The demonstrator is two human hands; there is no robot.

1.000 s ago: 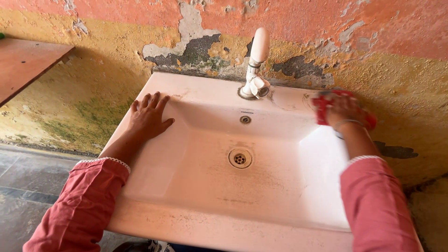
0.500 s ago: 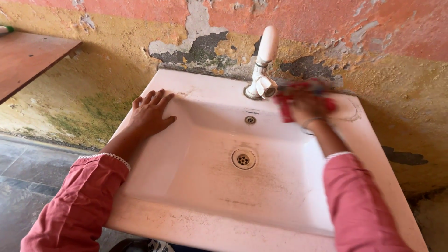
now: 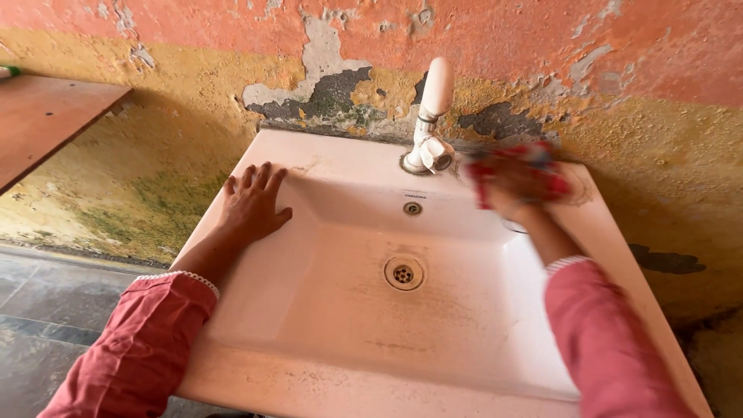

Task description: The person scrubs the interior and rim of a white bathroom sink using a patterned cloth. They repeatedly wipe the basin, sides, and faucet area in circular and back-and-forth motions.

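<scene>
Red and soft, the cloth [image 3: 517,172] looks light and limp, best bunched under the palm as the right hand [image 3: 517,186] has it, pressed on the far right ledge of the white sink [image 3: 333,155] just beside the tap [image 3: 430,116]. The left hand [image 3: 252,203] lies flat and open on the sink's left edge, holding nothing. Motion blur smears the cloth and the right fingers, so their exact grip is hard to make out.

One white washbasin [image 3: 325,310] was counted, fixed against the peeling wall. One white tap [image 3: 430,116] was seen on its back ledge. Two openings were counted in the bowl: one round drain [image 3: 403,273] at the bottom and one small overflow hole [image 3: 412,208] in the back wall. Two hands were seen, a left hand [image 3: 251,203] and a right hand [image 3: 517,184]. One red cloth [image 3: 534,159] was counted. One wooden board [image 3: 46,116] was seen at the left edge.
</scene>
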